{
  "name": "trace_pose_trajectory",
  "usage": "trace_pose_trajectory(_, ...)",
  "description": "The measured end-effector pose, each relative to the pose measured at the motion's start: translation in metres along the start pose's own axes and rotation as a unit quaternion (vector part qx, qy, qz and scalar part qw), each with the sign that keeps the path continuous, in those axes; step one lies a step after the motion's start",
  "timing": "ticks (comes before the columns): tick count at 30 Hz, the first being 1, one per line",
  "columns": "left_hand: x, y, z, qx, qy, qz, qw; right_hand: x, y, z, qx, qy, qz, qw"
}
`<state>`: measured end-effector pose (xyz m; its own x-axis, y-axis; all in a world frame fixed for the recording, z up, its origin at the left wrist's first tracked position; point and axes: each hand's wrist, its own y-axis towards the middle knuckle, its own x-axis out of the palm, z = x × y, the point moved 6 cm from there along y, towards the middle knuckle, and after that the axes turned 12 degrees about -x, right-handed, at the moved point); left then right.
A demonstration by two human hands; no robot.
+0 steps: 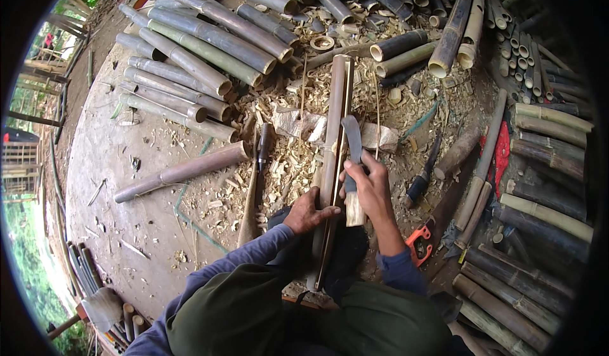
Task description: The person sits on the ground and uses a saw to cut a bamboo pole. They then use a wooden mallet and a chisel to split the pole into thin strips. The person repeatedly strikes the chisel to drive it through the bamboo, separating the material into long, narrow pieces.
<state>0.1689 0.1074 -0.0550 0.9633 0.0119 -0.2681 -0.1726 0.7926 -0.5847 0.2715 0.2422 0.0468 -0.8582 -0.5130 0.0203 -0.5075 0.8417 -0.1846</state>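
Note:
A long bamboo culm (332, 121) stands lengthwise before me, with a split running down its right side and pale cut edges showing. Wrapped against its lower part is my left hand (309, 212), thumb stretched across the bamboo. My right hand (370, 185) grips a knife by its pale wooden handle (355, 211). The knife's dark blade (351, 134) points away from me and lies along the split edge. Under the culm's middle is a light-coloured wooden block (298, 125). My left palm and some fingers are hidden.
Cut bamboo poles (219, 32) lie piled at the far left, with more stacks (545, 147) at right. Wood shavings (285, 172) cover the ground. A loose bamboo piece (184, 171), a dark-handled tool (264, 142), another dark tool (424, 177) and an orange saw handle (419, 245) lie around.

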Motion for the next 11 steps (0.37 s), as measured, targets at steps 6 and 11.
trace_pose_trajectory(6, 0.004, 0.000, -0.010, -0.034, 0.018, 0.023, 0.999, -0.002, -0.052, 0.007, 0.088, 0.096, 0.009, 0.991)
trace_pose_trajectory(11, 0.005, 0.011, -0.016, 0.016, -0.145, -0.110, 0.983, -0.016, -0.071, 0.015, 0.000, -0.029, -0.015, 0.999)
